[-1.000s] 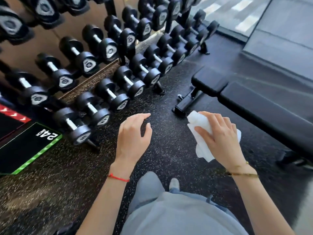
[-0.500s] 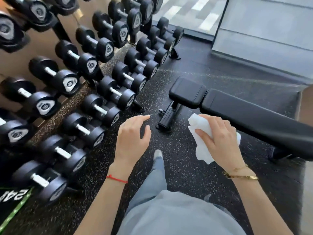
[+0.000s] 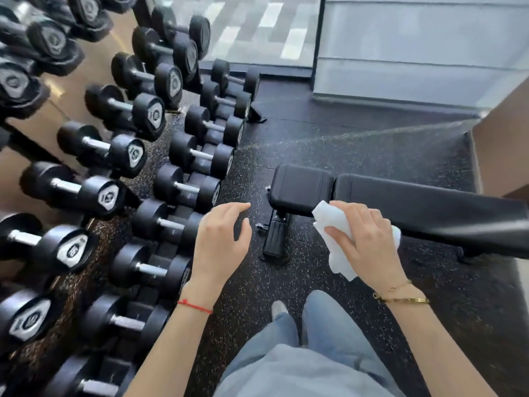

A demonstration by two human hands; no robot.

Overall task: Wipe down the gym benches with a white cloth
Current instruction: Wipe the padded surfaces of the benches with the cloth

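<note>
The right hand (image 3: 363,242) has its fingers curled round a bunched white cloth (image 3: 333,224), thumb pressed across the front of it, with a loose corner hanging below the palm. It hangs in the air above the speckled rubber floor (image 3: 329,138) — not yet on anything. The left hand (image 3: 220,242) holds nothing; its fingers are loosely bent and apart, hovering over the floor beside the dumbbell rack (image 3: 120,173).

The black bench (image 3: 400,204) is the thing that matters. From the cloth hand it lies at about twelve to one o'clock, just beyond the knuckles, and in this view the hand overlaps its near edge, so I cannot tell whether the cloth is already brushing the padding. The bench's long axis runs roughly nine to three o'clock across the person's front, the short seat pad (image 3: 300,187) at the nine o'clock end and the long back pad stretching away towards three. The right hand is plainly the nearer one; the left sits well off to nine o'clock, closer to the bench's foot bar (image 3: 273,239) than to any padding.

My guess is the next move wants the cloth lowered forward onto the seam between the pads, then swept sideways along that axis — the wiping looks not yet begun.
</note>
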